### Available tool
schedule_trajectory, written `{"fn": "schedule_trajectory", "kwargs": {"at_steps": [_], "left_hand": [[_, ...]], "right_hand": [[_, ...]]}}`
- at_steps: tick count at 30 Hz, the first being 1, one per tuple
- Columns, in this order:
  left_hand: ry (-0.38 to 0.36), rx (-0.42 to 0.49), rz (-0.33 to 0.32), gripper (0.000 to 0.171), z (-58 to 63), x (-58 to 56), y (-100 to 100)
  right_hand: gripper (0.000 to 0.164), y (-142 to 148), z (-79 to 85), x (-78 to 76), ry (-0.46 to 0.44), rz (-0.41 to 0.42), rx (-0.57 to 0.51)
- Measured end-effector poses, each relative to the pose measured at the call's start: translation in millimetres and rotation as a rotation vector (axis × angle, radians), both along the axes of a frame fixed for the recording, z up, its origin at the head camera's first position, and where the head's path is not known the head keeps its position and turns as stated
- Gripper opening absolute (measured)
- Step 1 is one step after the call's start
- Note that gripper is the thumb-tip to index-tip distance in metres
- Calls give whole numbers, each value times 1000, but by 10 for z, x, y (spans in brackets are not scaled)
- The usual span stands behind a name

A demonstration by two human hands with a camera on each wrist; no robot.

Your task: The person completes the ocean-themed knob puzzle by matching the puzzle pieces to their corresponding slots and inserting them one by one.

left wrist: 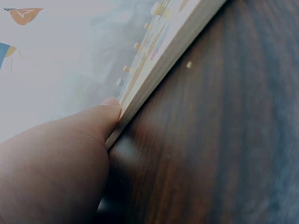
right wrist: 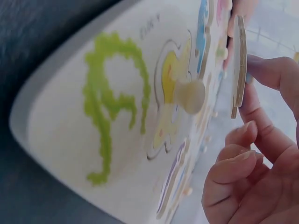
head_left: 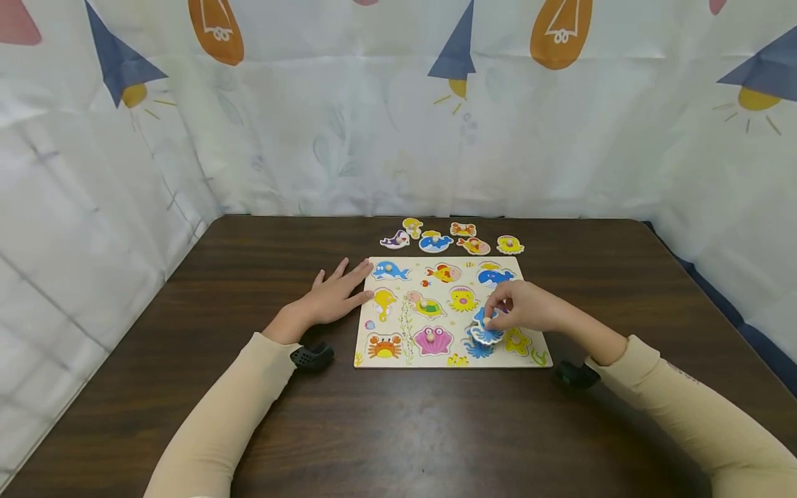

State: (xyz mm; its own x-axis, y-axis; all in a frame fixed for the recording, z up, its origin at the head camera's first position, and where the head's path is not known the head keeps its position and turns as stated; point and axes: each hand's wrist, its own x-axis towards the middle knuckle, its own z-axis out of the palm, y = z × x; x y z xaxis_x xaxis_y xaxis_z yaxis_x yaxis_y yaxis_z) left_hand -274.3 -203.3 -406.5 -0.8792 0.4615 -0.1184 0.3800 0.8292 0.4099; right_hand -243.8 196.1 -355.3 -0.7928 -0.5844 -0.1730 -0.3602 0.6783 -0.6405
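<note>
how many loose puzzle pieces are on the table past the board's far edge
6, beyond the board. Left to right: purple piece, small yellow piece, blue whale, orange crab, red-and-yellow fish, round yellow piece. None looks hidden there.

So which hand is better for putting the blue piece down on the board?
Probably the right hand: it pinches the blue piece just over a blue picture. The left hand is farther away, fingers spread, at the left edge of the board.
</note>
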Motion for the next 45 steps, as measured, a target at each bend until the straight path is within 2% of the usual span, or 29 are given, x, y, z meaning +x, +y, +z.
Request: {"fn": "schedule_trajectory", "kwargs": {"at_steps": [5, 11, 45], "left_hand": [[8, 16, 10, 74, 17, 0, -4], [13, 15, 10, 73, 38, 30, 7], [7, 14, -1, 73, 36, 25, 28]], "right_hand": [[11, -44, 10, -2, -48, 50, 3], [11, -93, -20, 29, -23, 97, 27], [13, -185, -59, 92, -8, 67, 110]]}}
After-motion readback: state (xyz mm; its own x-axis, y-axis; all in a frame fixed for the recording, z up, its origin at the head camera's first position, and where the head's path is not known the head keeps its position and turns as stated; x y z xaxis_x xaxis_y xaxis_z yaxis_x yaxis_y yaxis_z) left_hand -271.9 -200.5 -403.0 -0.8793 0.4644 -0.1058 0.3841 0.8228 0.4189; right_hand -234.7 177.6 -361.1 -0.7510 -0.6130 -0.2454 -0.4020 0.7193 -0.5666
